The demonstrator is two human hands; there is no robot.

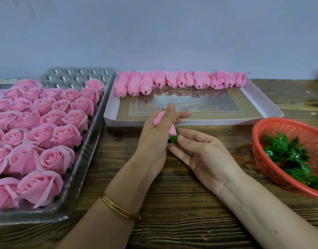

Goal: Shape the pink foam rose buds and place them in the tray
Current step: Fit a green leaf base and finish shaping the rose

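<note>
At the table's middle I hold one pink foam rose bud [160, 118] with a green calyx [174, 138] at its base. My left hand [155, 135] wraps around the bud, its thumb pressed on the petals. My right hand [196, 151] pinches the green calyx from the right. Behind my hands lies a white shallow tray [262, 99], with a row of closed pink buds [181, 80] along its far edge, stems pointing toward me. At the left, a clear plastic tray [86, 148] holds several opened pink roses [52, 132].
A red plastic basket [280, 128] at the right holds green calyx pieces [289, 153]. The wooden table [172, 194] runs to a grey wall behind. The far end of the clear tray shows bare cups.
</note>
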